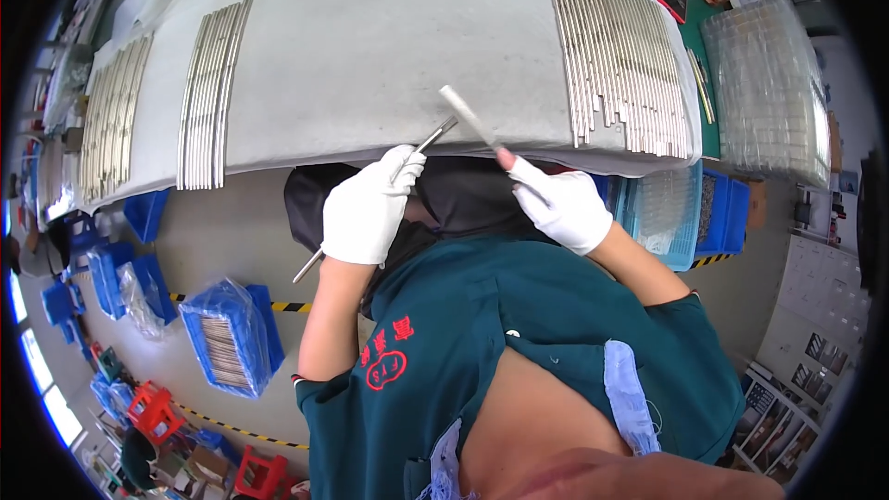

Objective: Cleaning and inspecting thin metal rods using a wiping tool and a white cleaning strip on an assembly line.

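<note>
Left hand (368, 206) gloved, grip pinching thin metal rod (421, 145); right hand (562, 205) pinching flat metal strip (468, 117) above grey-covered table (370, 56) edge.

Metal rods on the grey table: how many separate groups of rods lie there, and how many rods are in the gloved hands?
Groups of silver metal rods lying on the grey table: 3
Rod in left hand: 1
Rod in right hand: 1
Total: 5

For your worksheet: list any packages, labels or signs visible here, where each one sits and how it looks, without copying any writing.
Plastic-wrapped blue crate: floor, lower left, holding metal strips.
Stack of clear trays: table's right end, transparent, rectangular.
Red emblem: on the green shirt, roundish.
Picture sheets: far right, white with dark squares.
</note>
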{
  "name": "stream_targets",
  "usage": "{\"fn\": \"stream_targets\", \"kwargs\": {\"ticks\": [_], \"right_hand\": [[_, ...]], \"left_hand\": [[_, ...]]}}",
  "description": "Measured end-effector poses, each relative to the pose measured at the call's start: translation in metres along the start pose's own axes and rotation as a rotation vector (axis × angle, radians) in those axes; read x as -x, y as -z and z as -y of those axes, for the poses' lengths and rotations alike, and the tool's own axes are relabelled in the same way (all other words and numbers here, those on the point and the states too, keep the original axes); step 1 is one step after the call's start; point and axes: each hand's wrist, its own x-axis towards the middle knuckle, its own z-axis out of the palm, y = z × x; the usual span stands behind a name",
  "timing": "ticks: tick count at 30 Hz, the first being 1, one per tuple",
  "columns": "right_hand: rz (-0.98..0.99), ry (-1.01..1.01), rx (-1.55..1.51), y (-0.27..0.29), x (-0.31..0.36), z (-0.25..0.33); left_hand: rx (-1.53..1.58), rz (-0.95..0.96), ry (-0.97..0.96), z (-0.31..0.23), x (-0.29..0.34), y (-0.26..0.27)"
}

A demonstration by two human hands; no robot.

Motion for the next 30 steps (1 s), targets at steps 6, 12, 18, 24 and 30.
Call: {"fn": "stream_targets", "kwargs": {"ticks": [6,12,18,24,30], "right_hand": [[-0.03,-0.023,0.06,-0.008,0.01,-0.004],[-0.07,0.069,-0.029,-0.003,0.003,0.001],[0.041,0.097,0.122,-0.004,0.004,-0.001],[0.028,0.048,0.134,-0.01,-0.016,0.009],[0.078,0.04,0.153,-0.006,-0.005,0.004]], "left_hand": [[0.206,0.055,0.057,0.005,-0.001,-0.003],[0.371,0.23,0.272,-0.006,-0.01,0.008],[0.404,0.296,0.304,-0.002,-0.012,0.009],[0.487,0.292,0.314,-0.004,-0.012,0.009],[0.576,0.315,0.378,-0.008,-0.014,0.012]]}}
